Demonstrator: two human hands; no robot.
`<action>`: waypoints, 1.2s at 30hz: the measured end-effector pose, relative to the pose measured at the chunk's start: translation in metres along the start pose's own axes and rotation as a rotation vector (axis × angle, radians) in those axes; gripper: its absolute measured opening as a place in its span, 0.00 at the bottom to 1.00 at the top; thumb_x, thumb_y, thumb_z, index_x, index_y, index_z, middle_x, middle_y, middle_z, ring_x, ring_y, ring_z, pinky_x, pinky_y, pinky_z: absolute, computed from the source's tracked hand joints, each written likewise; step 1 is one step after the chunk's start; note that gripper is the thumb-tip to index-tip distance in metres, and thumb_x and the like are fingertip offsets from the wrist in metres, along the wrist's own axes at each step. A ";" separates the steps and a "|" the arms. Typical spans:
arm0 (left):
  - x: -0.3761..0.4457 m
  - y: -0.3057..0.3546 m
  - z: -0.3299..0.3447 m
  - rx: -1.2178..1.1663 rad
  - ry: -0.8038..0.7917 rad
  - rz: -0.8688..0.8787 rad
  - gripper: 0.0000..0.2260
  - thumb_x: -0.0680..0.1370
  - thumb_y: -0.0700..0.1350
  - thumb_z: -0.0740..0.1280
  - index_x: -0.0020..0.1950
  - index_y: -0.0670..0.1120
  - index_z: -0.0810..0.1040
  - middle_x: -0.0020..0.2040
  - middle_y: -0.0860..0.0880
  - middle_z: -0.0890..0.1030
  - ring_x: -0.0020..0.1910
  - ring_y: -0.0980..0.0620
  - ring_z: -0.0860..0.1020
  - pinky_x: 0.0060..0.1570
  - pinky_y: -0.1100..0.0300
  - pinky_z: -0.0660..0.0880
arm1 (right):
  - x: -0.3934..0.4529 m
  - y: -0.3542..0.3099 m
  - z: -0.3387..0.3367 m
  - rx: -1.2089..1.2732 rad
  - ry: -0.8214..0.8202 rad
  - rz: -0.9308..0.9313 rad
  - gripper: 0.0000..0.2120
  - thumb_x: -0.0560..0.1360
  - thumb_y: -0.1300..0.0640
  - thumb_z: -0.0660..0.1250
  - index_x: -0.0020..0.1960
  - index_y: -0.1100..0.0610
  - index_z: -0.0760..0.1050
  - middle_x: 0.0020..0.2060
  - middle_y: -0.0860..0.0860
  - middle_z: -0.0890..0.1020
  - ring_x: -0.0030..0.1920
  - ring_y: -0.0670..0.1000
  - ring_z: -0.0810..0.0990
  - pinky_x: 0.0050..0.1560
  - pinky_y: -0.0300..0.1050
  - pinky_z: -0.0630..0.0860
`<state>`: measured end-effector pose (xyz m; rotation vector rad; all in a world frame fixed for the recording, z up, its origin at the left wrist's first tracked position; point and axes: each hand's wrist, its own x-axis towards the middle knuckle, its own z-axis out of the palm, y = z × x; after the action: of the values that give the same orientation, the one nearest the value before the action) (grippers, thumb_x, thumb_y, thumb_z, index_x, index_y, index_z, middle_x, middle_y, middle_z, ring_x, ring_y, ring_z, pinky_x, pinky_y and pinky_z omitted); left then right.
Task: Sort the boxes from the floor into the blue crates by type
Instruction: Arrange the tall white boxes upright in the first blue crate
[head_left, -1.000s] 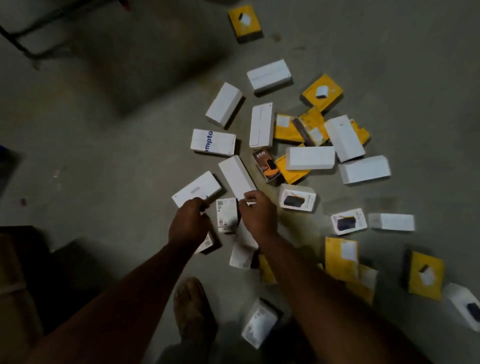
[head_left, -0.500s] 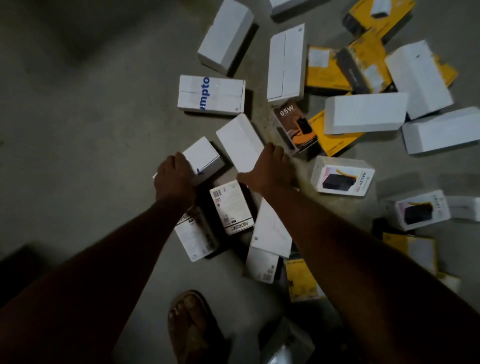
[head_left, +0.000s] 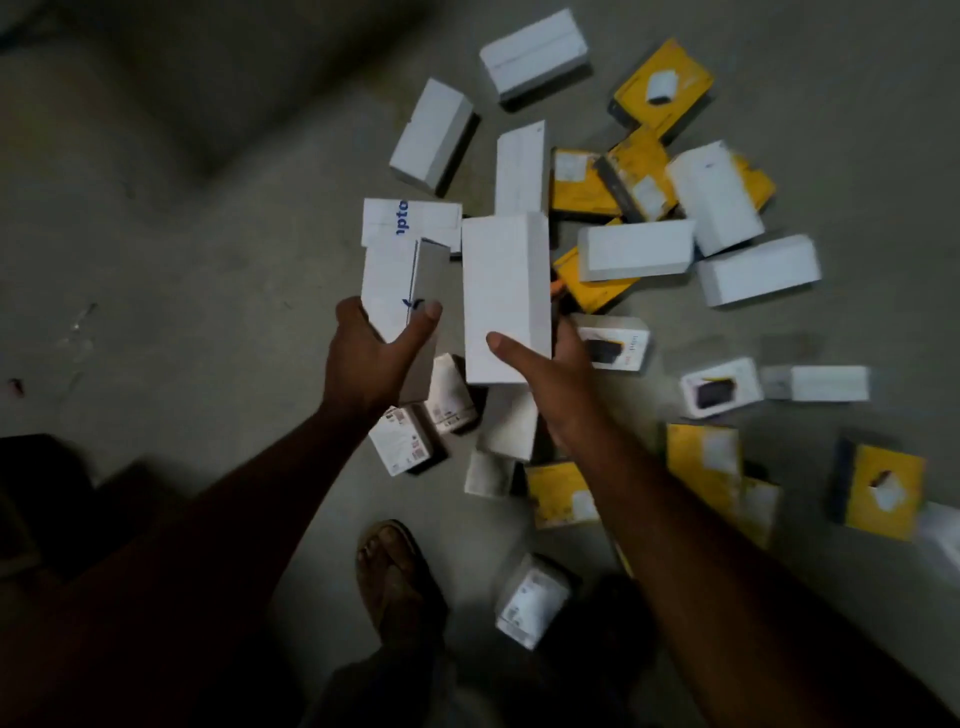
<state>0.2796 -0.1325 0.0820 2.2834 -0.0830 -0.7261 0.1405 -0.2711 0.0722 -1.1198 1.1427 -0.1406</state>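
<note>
Both hands are up off the floor, each gripping a white box. The left hand pinches one between thumb and fingers by its lower end; a thin blue line and a small blue mark run down the box with the blue line, too small to read. The right hand holds the plain white box from below, thumb across its front, fingers hidden behind. On the floor just past them lies a lettered box showing blue letters "pto", the rest covered. Yellow boxes and white ones lie scattered around, their labels blurred. A sandalled foot stands below. No blue crates are in view.
</note>
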 end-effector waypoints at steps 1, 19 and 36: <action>-0.027 0.026 -0.007 -0.071 -0.018 0.009 0.30 0.69 0.71 0.70 0.60 0.51 0.70 0.53 0.58 0.79 0.50 0.62 0.79 0.50 0.58 0.76 | -0.030 -0.019 -0.013 0.081 -0.030 0.037 0.33 0.61 0.49 0.82 0.63 0.52 0.76 0.56 0.50 0.86 0.56 0.51 0.86 0.59 0.57 0.82; -0.496 0.380 -0.101 -0.419 -1.031 0.017 0.20 0.79 0.50 0.67 0.69 0.47 0.74 0.63 0.44 0.82 0.60 0.44 0.81 0.53 0.51 0.80 | -0.524 -0.238 -0.275 0.619 0.228 -0.086 0.34 0.66 0.56 0.76 0.70 0.55 0.72 0.61 0.56 0.83 0.63 0.61 0.81 0.64 0.66 0.76; -0.820 0.342 -0.112 0.158 -1.758 0.342 0.18 0.80 0.46 0.69 0.69 0.45 0.75 0.62 0.43 0.82 0.60 0.42 0.81 0.53 0.49 0.81 | -0.935 -0.123 -0.251 0.722 1.221 -0.459 0.34 0.71 0.51 0.76 0.73 0.42 0.67 0.65 0.42 0.80 0.62 0.45 0.81 0.55 0.44 0.81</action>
<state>-0.2991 -0.0979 0.7645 1.0055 -1.2696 -2.2529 -0.4392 0.0717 0.7782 -0.5422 1.6274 -1.6316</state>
